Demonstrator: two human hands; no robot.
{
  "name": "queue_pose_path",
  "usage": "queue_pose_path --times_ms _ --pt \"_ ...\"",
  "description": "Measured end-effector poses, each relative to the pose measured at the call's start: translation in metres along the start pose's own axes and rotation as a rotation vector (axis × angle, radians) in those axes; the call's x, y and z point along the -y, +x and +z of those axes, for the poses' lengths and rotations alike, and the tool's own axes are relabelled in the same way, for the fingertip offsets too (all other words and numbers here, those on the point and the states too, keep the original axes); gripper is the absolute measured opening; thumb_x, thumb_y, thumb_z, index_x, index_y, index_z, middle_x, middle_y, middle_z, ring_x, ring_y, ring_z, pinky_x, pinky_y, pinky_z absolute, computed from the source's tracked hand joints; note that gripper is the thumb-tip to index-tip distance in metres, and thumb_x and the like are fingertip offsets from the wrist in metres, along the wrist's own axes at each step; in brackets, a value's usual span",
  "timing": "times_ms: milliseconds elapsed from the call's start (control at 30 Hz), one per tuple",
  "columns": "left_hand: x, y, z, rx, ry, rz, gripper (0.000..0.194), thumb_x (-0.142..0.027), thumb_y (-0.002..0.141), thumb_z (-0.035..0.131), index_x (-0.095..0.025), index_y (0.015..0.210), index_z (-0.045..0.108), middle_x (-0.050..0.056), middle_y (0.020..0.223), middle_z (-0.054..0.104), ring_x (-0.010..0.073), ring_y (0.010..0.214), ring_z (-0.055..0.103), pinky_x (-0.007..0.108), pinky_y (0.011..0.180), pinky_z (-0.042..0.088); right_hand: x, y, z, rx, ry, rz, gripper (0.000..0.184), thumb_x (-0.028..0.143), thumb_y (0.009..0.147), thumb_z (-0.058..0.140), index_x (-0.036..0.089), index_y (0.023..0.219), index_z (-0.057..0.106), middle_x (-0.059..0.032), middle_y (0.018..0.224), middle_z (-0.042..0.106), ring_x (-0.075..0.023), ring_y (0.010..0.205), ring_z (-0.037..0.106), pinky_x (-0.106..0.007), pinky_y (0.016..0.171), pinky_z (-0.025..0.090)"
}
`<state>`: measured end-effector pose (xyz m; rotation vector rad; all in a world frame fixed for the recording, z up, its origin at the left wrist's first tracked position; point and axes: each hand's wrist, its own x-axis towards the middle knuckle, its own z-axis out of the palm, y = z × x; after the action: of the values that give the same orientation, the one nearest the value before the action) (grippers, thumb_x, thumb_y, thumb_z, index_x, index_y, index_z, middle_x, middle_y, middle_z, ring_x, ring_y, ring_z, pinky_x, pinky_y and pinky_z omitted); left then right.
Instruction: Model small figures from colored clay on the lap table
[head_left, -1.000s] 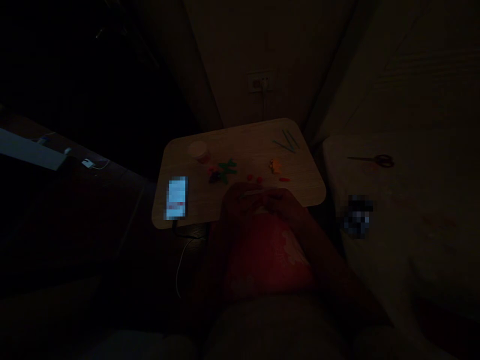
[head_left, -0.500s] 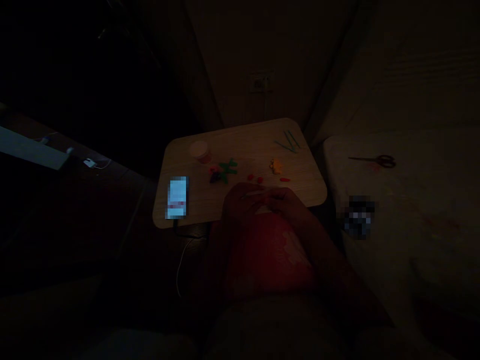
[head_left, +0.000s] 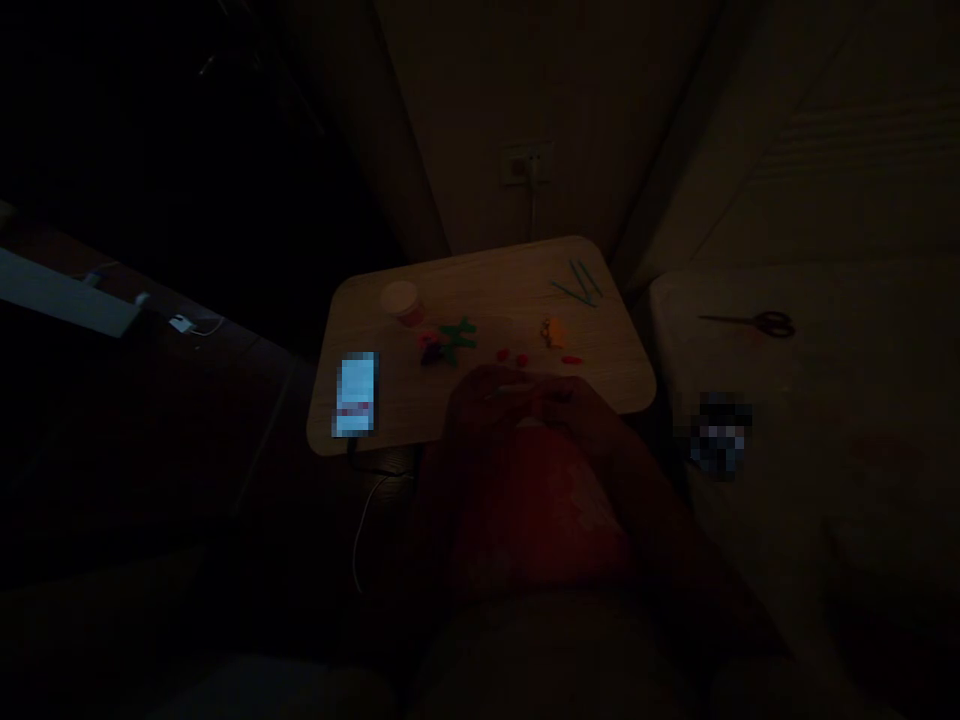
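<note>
In the dim light my left hand (head_left: 487, 402) and my right hand (head_left: 571, 402) meet at the near edge of a small wooden table. The fingers of both are bent in and closed. A hint of red shows between the fingertips, but what they hold is too dark to name. Just beyond the hands lie small red lumps (head_left: 511, 357) and a thin red piece (head_left: 572, 360). Behind these sits an orange lump (head_left: 553, 333). To the left are a green branching shape (head_left: 459, 335), a dark purple lump (head_left: 432, 352) and a pinkish-red piece (head_left: 427, 336).
A lidded tub (head_left: 403, 302) stands at the table's back left, with a lit phone (head_left: 355, 395) nearer me and its cable hanging down. Thin greenish sticks (head_left: 579, 284) lie at the back right. Scissors (head_left: 757, 322) rest on a pale surface to the right.
Both hands stay together at the table edge, with a slight shift of the fingers. The view has moved very slightly. The things on the table have not moved.
</note>
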<state>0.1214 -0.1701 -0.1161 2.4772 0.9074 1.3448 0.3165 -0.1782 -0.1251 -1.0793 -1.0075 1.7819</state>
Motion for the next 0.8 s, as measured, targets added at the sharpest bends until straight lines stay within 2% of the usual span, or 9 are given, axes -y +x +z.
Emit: queue_pose_path --times_ms 133,400,600,800 --pt "-0.004 0.005 -0.004 0.028 -0.014 0.019 0.017 -0.037 0.099 0.066 -0.026 0.103 0.079 0.006 0.114 0.079 0.0211 0.108 0.072 0.041 0.091 0.058 0.006 -0.004 0.001 0.013 -0.024 -0.021 0.021 0.033 0.060 0.088 0.018 0.066 0.073 0.0050 0.053 0.054 -0.0063 0.048 0.035 -0.023 0.045 0.021" --pt "-0.006 0.015 -0.010 0.007 -0.088 0.074 0.012 -0.030 0.096 0.070 -0.026 0.105 0.078 0.004 0.113 0.079 0.0209 0.111 0.070 0.042 0.097 0.057 0.018 -0.012 0.013 0.062 0.071 -0.041 0.031 0.037 0.060 0.089 0.018 0.065 0.066 0.0066 0.056 0.050 -0.0048 0.046 0.031 -0.021 0.043 0.021" --pt "-0.007 0.018 -0.011 0.020 -0.078 0.078 0.013 -0.028 0.094 0.073 -0.026 0.106 0.078 0.005 0.112 0.079 0.0221 0.113 0.068 0.043 0.099 0.056 0.017 -0.016 0.016 0.071 0.103 -0.070 0.034 0.041 0.064 0.089 0.019 0.070 0.064 0.0069 0.058 0.049 -0.0057 0.049 0.033 -0.022 0.047 0.023" --pt "-0.006 0.019 -0.010 0.019 -0.078 0.076 0.011 -0.024 0.093 0.074 -0.025 0.104 0.077 0.005 0.111 0.079 0.0229 0.113 0.067 0.044 0.099 0.056 0.016 -0.016 0.020 0.049 0.118 -0.061 0.035 0.043 0.065 0.087 0.020 0.072 0.062 0.0075 0.059 0.046 -0.0058 0.048 0.029 -0.023 0.046 0.020"
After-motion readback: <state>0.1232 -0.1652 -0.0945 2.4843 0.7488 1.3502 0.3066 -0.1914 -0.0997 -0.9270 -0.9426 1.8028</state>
